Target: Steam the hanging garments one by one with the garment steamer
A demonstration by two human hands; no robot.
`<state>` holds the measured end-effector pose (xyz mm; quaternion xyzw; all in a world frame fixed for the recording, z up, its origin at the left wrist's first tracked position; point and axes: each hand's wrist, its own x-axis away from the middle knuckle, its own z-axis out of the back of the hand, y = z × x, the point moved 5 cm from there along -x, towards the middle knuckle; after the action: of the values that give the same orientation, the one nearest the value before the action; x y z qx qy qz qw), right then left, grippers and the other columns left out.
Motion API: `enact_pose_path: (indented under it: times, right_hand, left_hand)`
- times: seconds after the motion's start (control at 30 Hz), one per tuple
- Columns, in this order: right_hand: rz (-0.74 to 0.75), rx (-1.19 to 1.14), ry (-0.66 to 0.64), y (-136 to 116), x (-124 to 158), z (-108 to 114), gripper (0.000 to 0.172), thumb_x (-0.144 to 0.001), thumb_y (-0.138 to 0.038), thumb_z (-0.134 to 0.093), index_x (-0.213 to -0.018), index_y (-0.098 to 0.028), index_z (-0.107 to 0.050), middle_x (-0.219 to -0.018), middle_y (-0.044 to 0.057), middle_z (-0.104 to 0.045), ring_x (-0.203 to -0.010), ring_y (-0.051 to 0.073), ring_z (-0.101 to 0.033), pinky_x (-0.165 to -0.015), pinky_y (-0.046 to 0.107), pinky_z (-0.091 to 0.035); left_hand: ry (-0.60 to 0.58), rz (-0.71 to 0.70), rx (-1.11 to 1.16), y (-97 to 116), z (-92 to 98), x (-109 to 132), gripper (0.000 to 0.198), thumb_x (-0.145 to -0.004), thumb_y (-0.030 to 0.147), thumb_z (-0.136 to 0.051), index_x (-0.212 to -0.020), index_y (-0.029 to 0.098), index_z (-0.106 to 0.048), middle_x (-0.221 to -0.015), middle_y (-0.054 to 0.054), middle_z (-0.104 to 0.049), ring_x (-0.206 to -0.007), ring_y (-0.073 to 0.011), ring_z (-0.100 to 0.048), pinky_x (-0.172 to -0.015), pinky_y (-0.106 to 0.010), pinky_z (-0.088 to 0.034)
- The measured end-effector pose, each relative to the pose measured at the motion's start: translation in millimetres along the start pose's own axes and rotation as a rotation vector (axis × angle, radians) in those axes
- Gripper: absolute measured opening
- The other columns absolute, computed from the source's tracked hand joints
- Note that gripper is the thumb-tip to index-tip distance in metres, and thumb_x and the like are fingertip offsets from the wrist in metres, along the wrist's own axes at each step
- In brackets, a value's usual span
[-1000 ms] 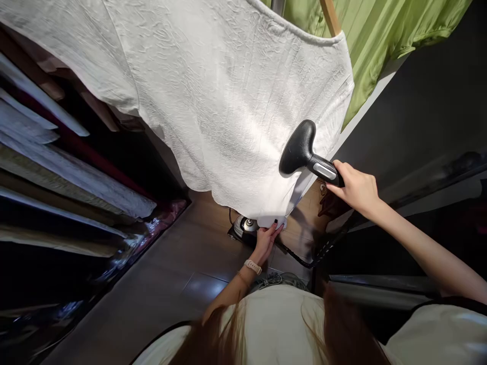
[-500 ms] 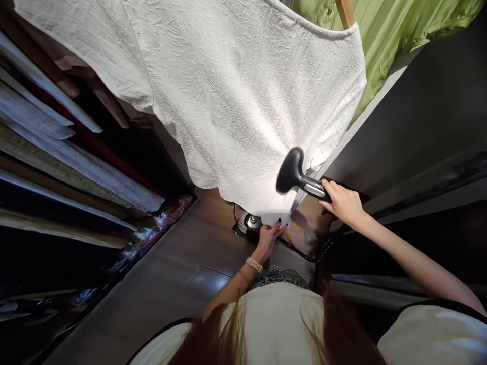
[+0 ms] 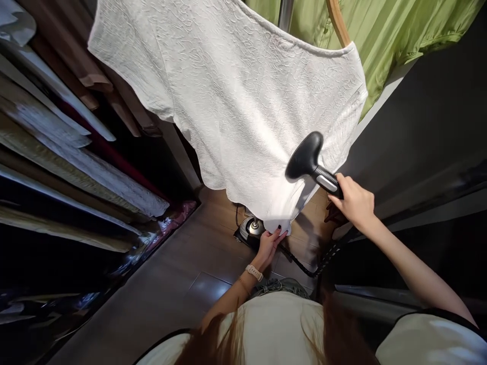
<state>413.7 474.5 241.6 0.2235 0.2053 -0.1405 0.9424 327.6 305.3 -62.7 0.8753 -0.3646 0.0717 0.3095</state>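
A white textured top (image 3: 228,96) hangs in front of me on a wooden hanger (image 3: 338,23). My left hand (image 3: 268,247) pinches its bottom hem, fingers closed on the cloth and pulling it toward me. In my right hand (image 3: 355,203) is the handle of a black garment steamer head (image 3: 305,156), my fingers wrapped round it. The head lies against or just over the lower right part of the top; its face is hidden from me. Folds run from the head up the cloth. The steamer's base (image 3: 249,229) stands on the floor beneath the hem.
Several garments (image 3: 76,152) hang in a row on the left. Behind the top hangs a green garment (image 3: 395,30). A dark hose (image 3: 304,268) curves over the wooden floor (image 3: 167,274) from the base toward the right. A dark panel (image 3: 429,116) stands at the right.
My right hand has moved the steamer head a little up and to the right over the top. The top's left side has swung inward. My left hand keeps its hold on the hem.
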Motion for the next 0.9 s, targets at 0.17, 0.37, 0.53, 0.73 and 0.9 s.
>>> enact_pose_path:
  times: [0.17, 0.37, 0.53, 0.73, 0.9]
  right_hand:
    - [0.120, -0.050, -0.173, -33.9, 33.2, -43.4, 0.048, -0.100, -0.039, -0.052, -0.140, -0.013, -0.053, -0.106, 0.012, -0.068, -0.088, 0.023, -0.062, -0.063, 0.032, -0.036]
    - [0.149, -0.018, -0.180, -30.1, 27.7, -41.6, 0.047, -0.100, -0.040, -0.051, -0.140, -0.015, -0.054, -0.104, 0.011, -0.068, -0.086, 0.023, -0.061, -0.062, 0.032, -0.034]
    - [-0.026, 0.036, -0.014, 5.8, -15.5, 10.0, 0.055, -0.098, -0.045, -0.052, -0.143, -0.014, -0.050, -0.106, 0.014, -0.066, -0.090, 0.027, -0.059, -0.060, 0.032, -0.030]
    - [-0.184, 0.052, 0.146, 27.4, -41.3, 41.4, 0.060, -0.098, -0.049, -0.049, -0.146, -0.013, -0.045, -0.112, 0.018, -0.063, -0.091, 0.030, -0.059, -0.062, 0.031, -0.030]
    - [-0.106, 0.000, 0.071, 4.0, -25.8, 17.3, 0.059, -0.094, -0.046, -0.057, -0.143, -0.014, -0.048, -0.107, 0.015, -0.064, -0.089, 0.028, -0.060, -0.059, 0.031, -0.028]
  left_hand:
    - [-0.017, 0.005, 0.004, -5.4, -2.7, -3.7, 0.044, -0.060, 0.027, -0.098, -0.093, 0.010, -0.074, -0.098, -0.009, -0.076, -0.097, -0.0217, -0.072, -0.104, -0.046, -0.056]
    - [-0.016, 0.006, 0.023, -4.2, -4.2, -3.4, 0.043, -0.061, 0.025, -0.097, -0.094, 0.011, -0.074, -0.101, -0.009, -0.077, -0.098, -0.0213, -0.072, -0.103, -0.041, -0.057]
    - [-0.029, 0.049, 0.007, -6.6, -7.7, -0.4, 0.043, -0.061, 0.022, -0.097, -0.095, 0.010, -0.073, -0.101, -0.008, -0.076, -0.092, -0.0189, -0.072, -0.098, -0.038, -0.059]
    - [-0.001, 0.055, -0.002, -11.4, -5.2, -1.0, 0.041, -0.060, 0.019, -0.097, -0.092, 0.011, -0.074, -0.098, -0.007, -0.076, -0.083, -0.0153, -0.071, -0.088, -0.032, -0.060]
    - [-0.003, 0.048, 0.011, -10.8, -4.1, 1.1, 0.043, -0.058, 0.021, -0.098, -0.093, 0.012, -0.074, -0.094, -0.006, -0.076, -0.079, -0.0135, -0.070, -0.078, -0.026, -0.060]
